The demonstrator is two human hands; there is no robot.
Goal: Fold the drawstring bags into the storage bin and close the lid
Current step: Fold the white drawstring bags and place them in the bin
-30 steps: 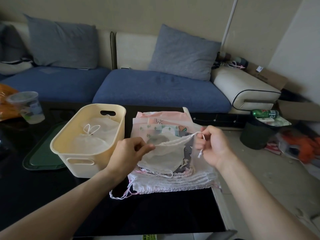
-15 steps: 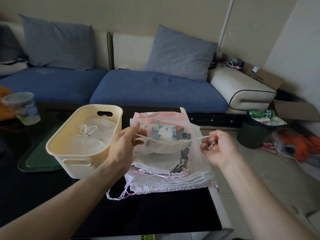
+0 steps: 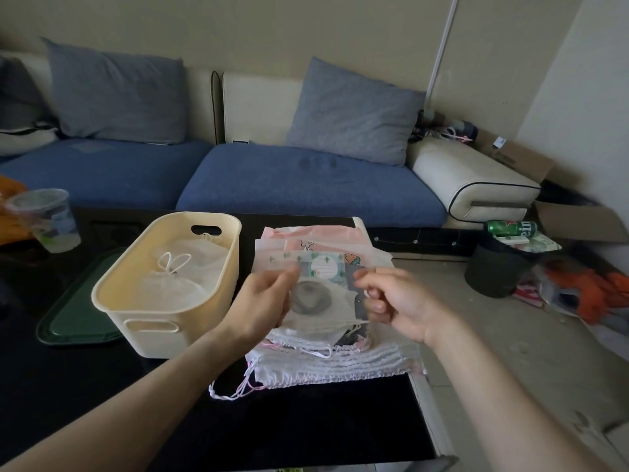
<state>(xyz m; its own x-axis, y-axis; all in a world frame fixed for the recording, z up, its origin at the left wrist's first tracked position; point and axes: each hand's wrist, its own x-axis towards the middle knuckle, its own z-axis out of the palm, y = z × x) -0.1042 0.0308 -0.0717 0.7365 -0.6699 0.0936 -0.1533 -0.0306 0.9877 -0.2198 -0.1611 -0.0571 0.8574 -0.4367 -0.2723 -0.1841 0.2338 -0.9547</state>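
Note:
A small see-through white drawstring bag (image 3: 318, 301) hangs just above a pile of drawstring bags (image 3: 326, 362) on the black table. My left hand (image 3: 263, 303) pinches the bag's left side. My right hand (image 3: 391, 301) pinches its right side and the white cord. Left of the pile stands the cream storage bin (image 3: 163, 301), open, with folded white bags (image 3: 183, 277) inside. Beside the bin, partly under it, a green lid (image 3: 73, 318) lies flat.
A plastic cup (image 3: 44, 219) stands at the table's far left. The table's right edge (image 3: 425, 403) runs just beside the pile. A blue sofa (image 3: 306, 178) lies behind. A dark waste bin (image 3: 497, 267) with a green can and floor clutter sit to the right.
My hands have come closer together over the pile. The bag, stretched wide between them half a second ago, now hangs slack and narrower. The bin has not moved.

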